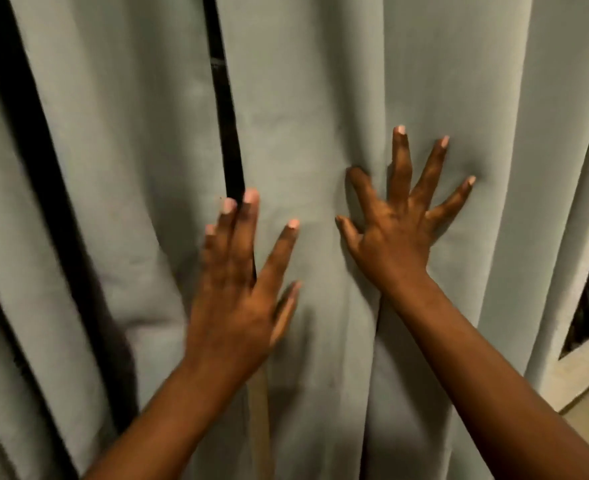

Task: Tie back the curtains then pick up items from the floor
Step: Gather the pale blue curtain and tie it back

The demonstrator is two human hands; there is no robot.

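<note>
At the dark vertical gap [232, 161], the curtain [320, 98] edge is met by the nearer left hand [237, 289]; the right hand [398, 223] is pressed flat farther right, fingers of both spread, nothing gripped.

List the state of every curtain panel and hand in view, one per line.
Left curtain panel: hanging loose in folds, not tied back.
Right curtain panel: hanging loose, not tied back, dented where the right hand presses.
Gap between panels: narrow, dark behind.
Left hand: open, fingers extended, at the gap's edge, holding nothing.
Right hand: open, fingers spread, on the right panel.
</note>
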